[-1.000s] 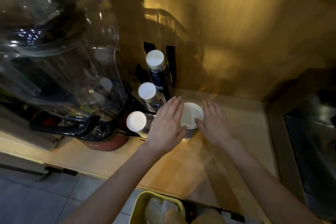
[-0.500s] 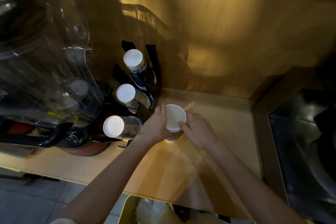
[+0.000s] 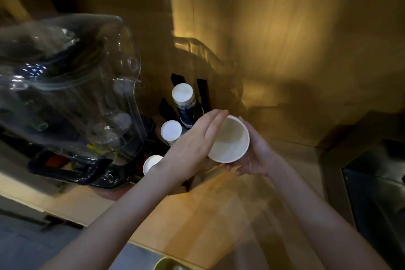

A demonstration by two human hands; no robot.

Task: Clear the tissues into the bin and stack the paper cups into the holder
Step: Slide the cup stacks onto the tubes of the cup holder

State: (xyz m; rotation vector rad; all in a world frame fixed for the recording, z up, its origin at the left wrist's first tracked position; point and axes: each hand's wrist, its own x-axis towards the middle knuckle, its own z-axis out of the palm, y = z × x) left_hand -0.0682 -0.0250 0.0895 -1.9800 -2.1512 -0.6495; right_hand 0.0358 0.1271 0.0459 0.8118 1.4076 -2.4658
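I hold a stack of white paper cups above the wooden counter, its open mouth tilted toward me. My left hand presses flat against the stack's left side, fingers straight. My right hand cups it from the right and below. Just left of the hands stands the black cup holder with three stacks of upturned cups: a far one, a middle one and a near one partly hidden by my left wrist. The yellow bin peeks in at the bottom edge.
A large clear water jug on a dark dispenser base fills the left side. A wooden wall rises close behind the holder. A dark steel sink lies at the right. The wooden counter ends near the grey floor.
Both hands have closed on the cup stack and lifted it off the counter, tilting its mouth toward me. The view has shifted right and closer.
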